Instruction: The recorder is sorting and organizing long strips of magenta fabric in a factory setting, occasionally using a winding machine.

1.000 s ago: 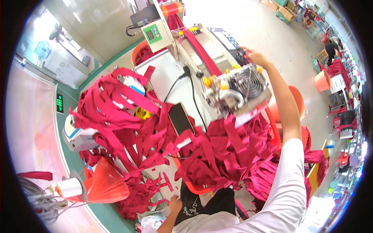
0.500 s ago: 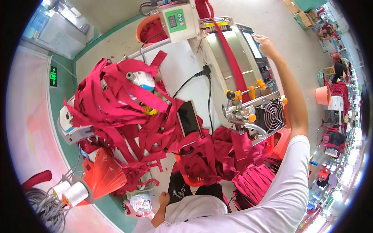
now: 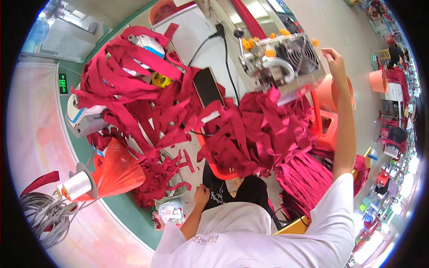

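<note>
My right hand (image 3: pixel 335 63) is raised beside the fan end of a metal strip-feeding machine (image 3: pixel 279 67), fingers loosely bent and apart, with nothing visible in it. A red fabric strip (image 3: pixel 250 20) runs along the machine's plate toward orange knobs. Down by my thigh, my left hand (image 3: pixel 202 195) is curled closed, and no object shows in it. Below the machine's end, loose red strips (image 3: pixel 263 129) fill a red plastic basket (image 3: pixel 316 117). More strips (image 3: pixel 129 67) lie draped over a white sewing machine (image 3: pixel 147 44) at the left.
A dark phone (image 3: pixel 208 87) and a yellow tape measure (image 3: pixel 161 80) lie among the strips. A black plug and cable (image 3: pixel 220 31) cross the white table. Bundled red strips (image 3: pixel 304 183) sit at my right, near pink buckets (image 3: pixel 329 93). White thread spools (image 3: pixel 77 185) stand at far left.
My right hand has come back from the machine's control screen to beside its fan end. The view has tilted nearer my body, so the machine sits higher. My left hand stays by my thigh.
</note>
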{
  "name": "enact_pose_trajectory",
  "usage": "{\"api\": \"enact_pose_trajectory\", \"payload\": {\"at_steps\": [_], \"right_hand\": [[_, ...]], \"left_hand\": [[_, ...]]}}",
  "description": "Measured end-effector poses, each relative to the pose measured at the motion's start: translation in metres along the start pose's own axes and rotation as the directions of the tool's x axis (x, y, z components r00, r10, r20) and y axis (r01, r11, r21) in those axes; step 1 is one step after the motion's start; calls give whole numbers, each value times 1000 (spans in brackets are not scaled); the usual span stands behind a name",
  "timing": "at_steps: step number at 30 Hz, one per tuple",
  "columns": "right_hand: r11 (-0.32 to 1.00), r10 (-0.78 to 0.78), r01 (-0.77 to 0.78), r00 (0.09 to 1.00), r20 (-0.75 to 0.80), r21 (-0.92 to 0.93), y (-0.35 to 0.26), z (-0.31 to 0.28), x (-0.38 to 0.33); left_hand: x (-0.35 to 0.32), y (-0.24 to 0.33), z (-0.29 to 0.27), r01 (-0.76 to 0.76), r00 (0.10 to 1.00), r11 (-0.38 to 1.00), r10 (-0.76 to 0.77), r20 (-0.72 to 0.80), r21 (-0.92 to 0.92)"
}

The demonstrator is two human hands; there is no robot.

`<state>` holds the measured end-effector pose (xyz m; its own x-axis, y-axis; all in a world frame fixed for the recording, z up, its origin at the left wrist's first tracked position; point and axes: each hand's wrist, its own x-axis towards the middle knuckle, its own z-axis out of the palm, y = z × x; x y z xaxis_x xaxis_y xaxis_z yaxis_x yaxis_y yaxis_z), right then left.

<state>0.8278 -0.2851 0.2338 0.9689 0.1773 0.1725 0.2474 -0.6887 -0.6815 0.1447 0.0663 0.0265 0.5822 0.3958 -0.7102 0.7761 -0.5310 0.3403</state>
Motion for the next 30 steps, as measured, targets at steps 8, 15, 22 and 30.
{"api": "enact_pose_trajectory", "payload": {"at_steps": [8,15,22,30], "right_hand": [[904,137,-95,988,-72,417,-43,109,-223],[999,-40,36,976,-213,-19,-57,195,-226],[985,-163,134,921,-353,-106,-19,201,-241],[927,-210,326,860,-466,183,-78,160,-342]], "left_hand": [[-1,20,67,-60,998,953,53,31,297],[36,29,80,-152,920,941,247,-303,304],[50,15,97,-416,785,894,446,-431,168],[44,-40,106,-539,676,833,518,-524,128]]}}
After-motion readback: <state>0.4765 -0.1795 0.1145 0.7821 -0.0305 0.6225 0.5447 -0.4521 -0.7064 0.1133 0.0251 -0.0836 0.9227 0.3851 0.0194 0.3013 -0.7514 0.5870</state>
